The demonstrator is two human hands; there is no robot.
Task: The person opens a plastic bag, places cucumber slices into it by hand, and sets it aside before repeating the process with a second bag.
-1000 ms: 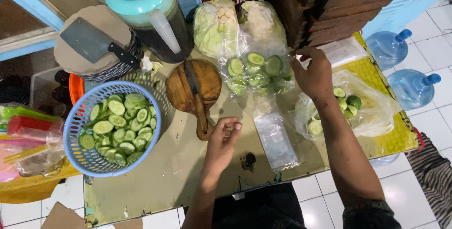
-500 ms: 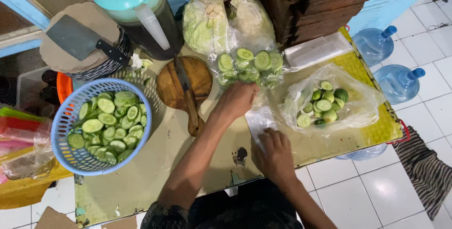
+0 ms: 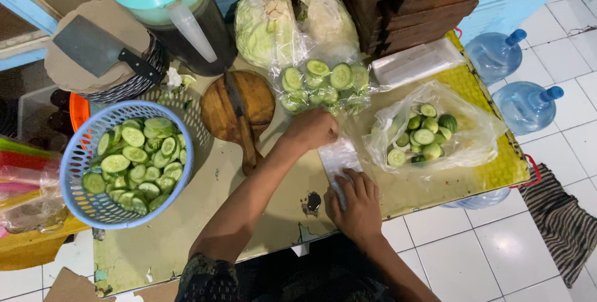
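Overhead view of a worn, pale green bench (image 3: 186, 227), its right end covered by a yellow woven mat (image 3: 497, 159). At the rear stand a dark jug with a turquoise lid (image 3: 174, 10) and two pale green cabbages wrapped in clear plastic (image 3: 292, 22). At the left, a round blue plastic basket (image 3: 81, 202) holds sliced cucumber (image 3: 134, 165). Behind it, a steel cleaver with a black handle (image 3: 102, 50) lies on a round brown lid. A round wooden cutting board (image 3: 261, 103) sits at centre, with a wooden-handled knife (image 3: 239, 122) laid across it. To the right, an open clear plastic bag of halved cucumbers (image 3: 429, 131) rests on the mat; a second clear bag of cucumber slices (image 3: 323, 84) lies just before the cabbages. Two blue water bottles (image 3: 510, 78) stand on the white tiled floor (image 3: 491, 252) beside the bench.

Between the two bags, near the front edge, lies a small flat clear plastic bag (image 3: 339, 159). The left hand (image 3: 311, 129) is curled, fingers pinching the bag's far end. The right hand (image 3: 357, 205) lies flat, pressing down its near end.
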